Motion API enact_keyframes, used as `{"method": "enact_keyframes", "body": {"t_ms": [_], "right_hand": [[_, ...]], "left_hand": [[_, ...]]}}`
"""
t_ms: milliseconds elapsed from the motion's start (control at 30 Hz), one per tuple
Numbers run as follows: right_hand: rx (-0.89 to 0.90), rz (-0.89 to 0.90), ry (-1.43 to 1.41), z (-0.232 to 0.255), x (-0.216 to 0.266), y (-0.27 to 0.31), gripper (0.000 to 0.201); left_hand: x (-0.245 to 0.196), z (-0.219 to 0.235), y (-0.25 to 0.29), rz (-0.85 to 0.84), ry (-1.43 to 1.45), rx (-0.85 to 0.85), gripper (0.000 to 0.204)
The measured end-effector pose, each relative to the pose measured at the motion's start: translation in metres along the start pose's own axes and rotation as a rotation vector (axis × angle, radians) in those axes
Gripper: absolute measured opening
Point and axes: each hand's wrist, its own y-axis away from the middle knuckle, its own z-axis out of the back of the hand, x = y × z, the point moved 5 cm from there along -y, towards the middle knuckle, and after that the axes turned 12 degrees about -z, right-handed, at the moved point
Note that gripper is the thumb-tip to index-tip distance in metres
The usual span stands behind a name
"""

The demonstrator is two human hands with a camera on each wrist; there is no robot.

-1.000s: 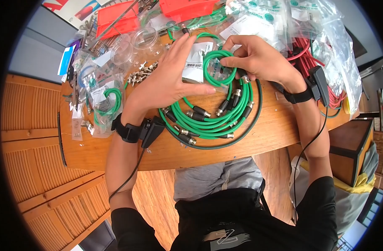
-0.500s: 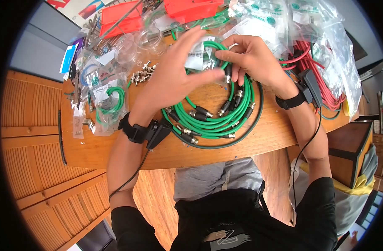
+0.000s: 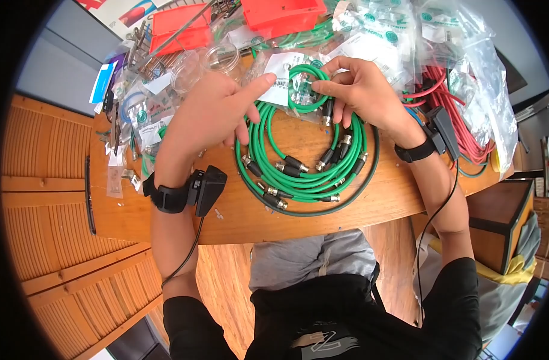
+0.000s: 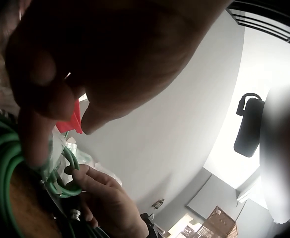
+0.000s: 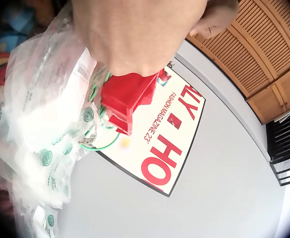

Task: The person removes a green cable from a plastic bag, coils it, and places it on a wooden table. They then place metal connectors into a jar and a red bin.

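Observation:
Between thumb and fingertips, my right hand [image 3: 365, 90] pinches a small coiled green cable [image 3: 293, 108] with a black-sleeved metal connector [image 3: 328, 113] hanging from it. The left wrist view also shows this grip on the coil [image 4: 75, 161]. Behind the coil is a clear plastic bag with a white barcode label [image 3: 277, 90]. My left hand [image 3: 208, 111] hovers left of the bag, its thumb stretched toward the label and other fingers loosely bent, with nothing in them. Below both hands lies a larger coil of green cables [image 3: 292, 175] with several metal-tipped connectors. In the right wrist view my right hand [image 5: 140, 34] hides the small coil.
Red plastic boxes [image 3: 283, 18] and clear round containers [image 3: 220, 58] stand at the back. Clear printed bags [image 3: 376, 30] are heaped at the back right, beside red cables [image 3: 451, 114]. More bags [image 3: 148, 123] lie left on the wooden table [image 3: 382, 195].
My left hand has dropped leftward and away from the small coil, its fingers now pointing down. My right hand still holds the coil, which has shifted slightly, and the bag's label shows more fully.

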Motion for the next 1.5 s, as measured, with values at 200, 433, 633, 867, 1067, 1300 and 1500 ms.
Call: {"method": "enact_keyframes", "body": {"t_ms": [200,433,633,867,1067,1300,1500], "right_hand": [[0.011,-0.004,-0.013,-0.002,-0.002,-0.003,0.028],[0.017,-0.007,-0.024,-0.001,-0.002,-0.001,0.026],[0.098,0.085,-0.157,0.001,-0.001,-0.004,0.020],[0.047,0.147,-0.356,0.003,-0.003,-0.006,0.021],[-0.013,0.164,-0.294,0.004,0.004,0.000,0.021],[0.063,0.171,-0.292,-0.001,0.007,0.003,0.019],[-0.008,0.227,-0.408,0.009,0.004,0.000,0.019]], "left_hand": [[0.017,-0.001,-0.018,-0.055,-0.066,-0.107,0.060],[0.019,-0.021,-0.023,-0.244,0.175,-0.412,0.038],[0.014,-0.034,-0.026,-0.401,0.679,-0.442,0.024],[0.004,-0.047,-0.025,-0.412,0.866,-0.309,0.027],[0.000,-0.050,-0.024,-0.414,0.873,-0.254,0.030],[0.011,-0.048,-0.026,-0.326,1.072,-0.281,0.037],[0.004,-0.051,-0.026,-0.416,1.202,-0.223,0.038]]}}
